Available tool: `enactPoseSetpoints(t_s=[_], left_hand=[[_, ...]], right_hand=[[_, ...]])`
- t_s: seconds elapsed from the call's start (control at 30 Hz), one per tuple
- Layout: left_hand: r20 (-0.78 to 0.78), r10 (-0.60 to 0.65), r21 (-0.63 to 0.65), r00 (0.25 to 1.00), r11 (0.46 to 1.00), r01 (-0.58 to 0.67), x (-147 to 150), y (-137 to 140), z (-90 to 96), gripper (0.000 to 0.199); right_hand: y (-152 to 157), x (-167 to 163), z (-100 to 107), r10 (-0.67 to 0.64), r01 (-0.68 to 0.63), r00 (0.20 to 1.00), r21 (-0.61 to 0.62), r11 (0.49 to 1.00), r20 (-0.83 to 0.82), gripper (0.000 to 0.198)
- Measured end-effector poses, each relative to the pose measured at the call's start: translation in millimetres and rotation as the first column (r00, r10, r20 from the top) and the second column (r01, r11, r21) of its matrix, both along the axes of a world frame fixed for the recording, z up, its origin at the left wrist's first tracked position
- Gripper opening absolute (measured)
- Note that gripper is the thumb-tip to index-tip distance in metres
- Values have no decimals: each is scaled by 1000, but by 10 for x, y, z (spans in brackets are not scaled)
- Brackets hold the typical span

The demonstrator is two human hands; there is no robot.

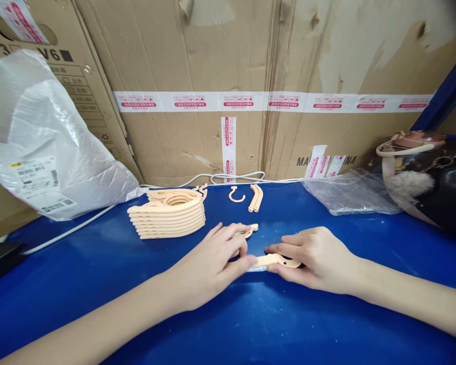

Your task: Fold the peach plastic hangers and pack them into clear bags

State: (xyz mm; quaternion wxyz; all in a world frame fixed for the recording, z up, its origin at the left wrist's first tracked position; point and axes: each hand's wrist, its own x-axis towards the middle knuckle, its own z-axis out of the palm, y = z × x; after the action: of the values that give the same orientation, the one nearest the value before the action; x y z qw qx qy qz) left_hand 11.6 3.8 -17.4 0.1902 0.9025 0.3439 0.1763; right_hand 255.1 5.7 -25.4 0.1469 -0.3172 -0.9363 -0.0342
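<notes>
A cream plastic hanger part point(268, 260) lies low over the blue table, held at both ends. My left hand point(213, 266) pinches its left end between thumb and fingers, and a piece with a knobbed tip point(254, 227) sticks out beyond those fingers. My right hand point(321, 261) is closed around the rounded end, which has a small hole. Something clear and shiny point(257, 269) shows just under the part. Further back lie a loose cream hook point(237, 198) and a pair of short curved arms point(256, 197). To the left is a neat stack of cream folding hangers point(171, 225).
Large cardboard boxes point(197, 142) wall off the back of the blue table point(281, 324). On the left stand a white plastic bag point(49, 142) and a dark object point(3, 258). A white cable point(72, 230), clear plastic bag point(349, 195) and black bag point(448, 187) are around the edges.
</notes>
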Motion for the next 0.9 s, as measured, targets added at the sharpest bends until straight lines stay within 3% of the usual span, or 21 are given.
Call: enactPoseSetpoints(t_s=[0.2,0.3,0.37,0.47,0.6,0.67,0.77,0.9], left_hand=[[143,57,-102,988,994,-43,-68,157,-21,35],[168,47,-71,985,997,-35,-99,241,-67,46],[175,32,-14,984,999,-30,-121,280,-90,39],[116,26,109,993,993,-39,-143,289,-95,25],[-48,95,264,994,961,-79,-132,232,-75,27],[-110,126,301,986,950,-88,-121,205,-70,28],[-151,160,318,975,942,-106,-118,188,-72,28],[-187,178,367,966,925,-99,-134,179,-71,28]], right_hand=[[-10,-7,94,149,-148,989,-177,973,-4,13],[-40,-31,154,185,-190,982,-220,957,-44,9],[-54,-34,200,194,-209,977,-248,946,-84,10],[-65,-13,260,185,-206,978,-284,936,-98,14],[-77,6,275,146,-160,987,-306,939,-70,23],[-95,-7,255,158,-172,985,-305,937,-70,26],[-138,-44,220,177,-194,981,-284,939,-84,5],[-198,-79,220,163,-183,983,-303,935,-87,18]])
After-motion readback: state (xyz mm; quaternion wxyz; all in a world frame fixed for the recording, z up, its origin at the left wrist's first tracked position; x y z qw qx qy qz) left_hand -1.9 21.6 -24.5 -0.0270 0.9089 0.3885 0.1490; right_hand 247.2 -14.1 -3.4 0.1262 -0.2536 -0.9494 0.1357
